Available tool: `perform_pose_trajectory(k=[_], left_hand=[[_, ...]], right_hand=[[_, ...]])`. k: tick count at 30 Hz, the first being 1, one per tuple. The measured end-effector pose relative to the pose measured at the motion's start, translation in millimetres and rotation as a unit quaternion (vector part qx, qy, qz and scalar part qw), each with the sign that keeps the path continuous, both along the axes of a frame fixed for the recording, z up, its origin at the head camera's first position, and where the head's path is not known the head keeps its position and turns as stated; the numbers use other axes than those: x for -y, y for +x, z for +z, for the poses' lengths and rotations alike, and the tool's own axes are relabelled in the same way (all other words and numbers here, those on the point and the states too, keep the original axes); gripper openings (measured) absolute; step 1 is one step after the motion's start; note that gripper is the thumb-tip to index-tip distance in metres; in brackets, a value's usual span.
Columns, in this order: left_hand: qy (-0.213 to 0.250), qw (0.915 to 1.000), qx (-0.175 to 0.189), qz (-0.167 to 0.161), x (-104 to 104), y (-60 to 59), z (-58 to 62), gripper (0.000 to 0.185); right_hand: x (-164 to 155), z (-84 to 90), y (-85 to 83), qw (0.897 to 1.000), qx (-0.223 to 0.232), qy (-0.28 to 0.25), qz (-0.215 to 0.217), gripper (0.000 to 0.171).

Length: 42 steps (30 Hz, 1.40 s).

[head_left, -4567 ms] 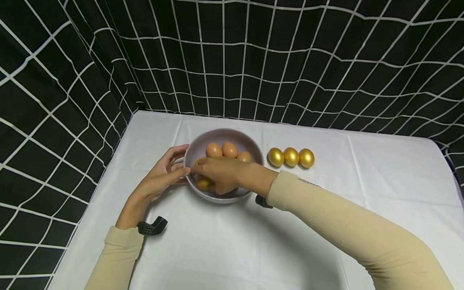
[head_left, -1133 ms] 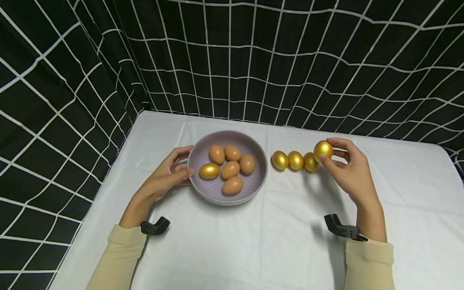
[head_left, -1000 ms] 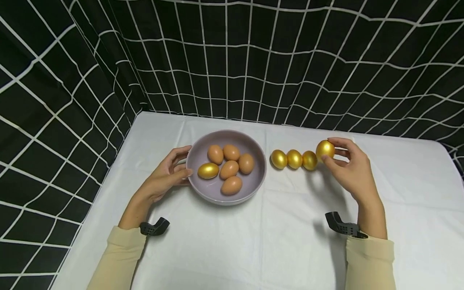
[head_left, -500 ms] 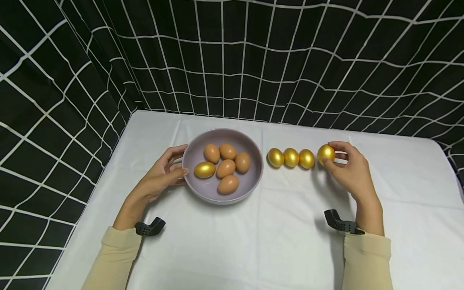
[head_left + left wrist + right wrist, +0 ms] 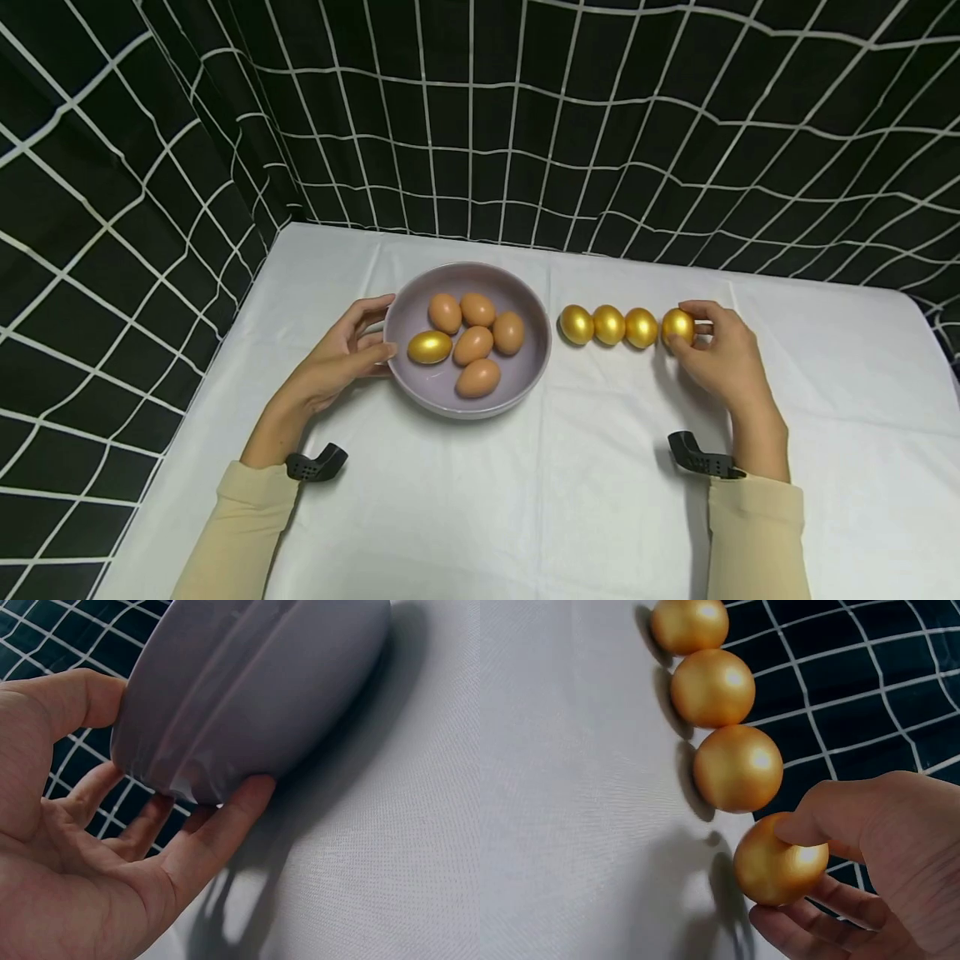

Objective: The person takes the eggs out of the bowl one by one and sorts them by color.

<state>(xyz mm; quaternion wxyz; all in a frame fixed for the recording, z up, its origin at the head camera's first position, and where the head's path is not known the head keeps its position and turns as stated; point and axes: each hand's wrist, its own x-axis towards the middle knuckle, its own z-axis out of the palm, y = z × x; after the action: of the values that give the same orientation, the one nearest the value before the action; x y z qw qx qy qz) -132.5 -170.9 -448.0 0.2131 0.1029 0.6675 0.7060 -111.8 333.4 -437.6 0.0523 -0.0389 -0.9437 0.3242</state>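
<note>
Lowered since a second ago: gold egg now down on the tabletop, right hand pinching it between thumb and fingers. It ends a row beside three gold eggs. Left hand cups the bowl, fingers curled on its rim; brown eggs and another gold one inside.

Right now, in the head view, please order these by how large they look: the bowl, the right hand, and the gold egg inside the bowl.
1. The bowl, clearly largest.
2. The right hand.
3. The gold egg, smallest.
</note>
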Motion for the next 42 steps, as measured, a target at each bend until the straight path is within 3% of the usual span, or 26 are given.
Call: perform_pose_trajectory(k=[15,26,33,42], left_hand=[[-0.008,0.9999,-0.005,-0.005,-1,-0.1,2.3,0.075],[-0.003,1.0,-0.005,0.001,-1,0.2,1.8,0.074],[-0.015,0.9999,-0.002,0.001,-1,-0.3,2.7,0.075],[-0.012,0.9999,-0.005,0.002,-2,1.9,4.0,0.075]], right_hand=[[1,-3.2,2.2,0.999,-0.01,0.019,0.039,0.052],[27,20.2,6.5,0.998,-0.033,0.008,0.045,0.052],[72,47.4,3.9,0.989,-0.076,0.009,0.129,0.046],[119,85.1,-9.8,0.96,-0.095,0.014,0.263,0.033]])
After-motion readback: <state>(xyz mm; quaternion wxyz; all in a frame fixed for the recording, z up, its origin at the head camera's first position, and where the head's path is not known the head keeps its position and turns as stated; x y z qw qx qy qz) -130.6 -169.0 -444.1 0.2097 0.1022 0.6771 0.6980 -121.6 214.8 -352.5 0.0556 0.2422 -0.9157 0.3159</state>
